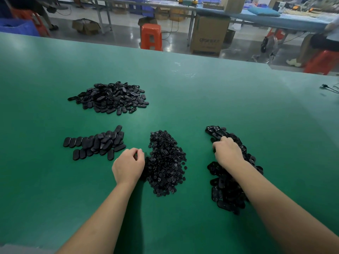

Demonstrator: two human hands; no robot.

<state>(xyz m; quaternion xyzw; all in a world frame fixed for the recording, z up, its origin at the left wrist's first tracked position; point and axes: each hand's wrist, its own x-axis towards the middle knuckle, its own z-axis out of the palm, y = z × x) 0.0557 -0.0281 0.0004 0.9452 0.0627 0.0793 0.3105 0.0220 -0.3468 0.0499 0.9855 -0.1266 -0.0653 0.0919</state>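
Observation:
Four heaps of black plastic parts lie on the green table (55,180). A far heap of oval shells (110,98) sits at the back left. A nearer group of flat oval covers (97,143) lies at the left. A pile of small round pieces (165,162) sits in the middle. A long heap of oval frames (229,189) runs along the right. My left hand (128,165) sits at the left edge of the small round pieces, fingers curled; what it holds is hidden. My right hand (227,153) rests on the right heap, fingers curled down into the parts.
Beyond the table's far edge stand an orange stool (151,36), a cardboard box (209,35) and a blue workbench (266,19). A seated person (326,39) is at the far right. A thin cable (329,88) lies on the table's right side.

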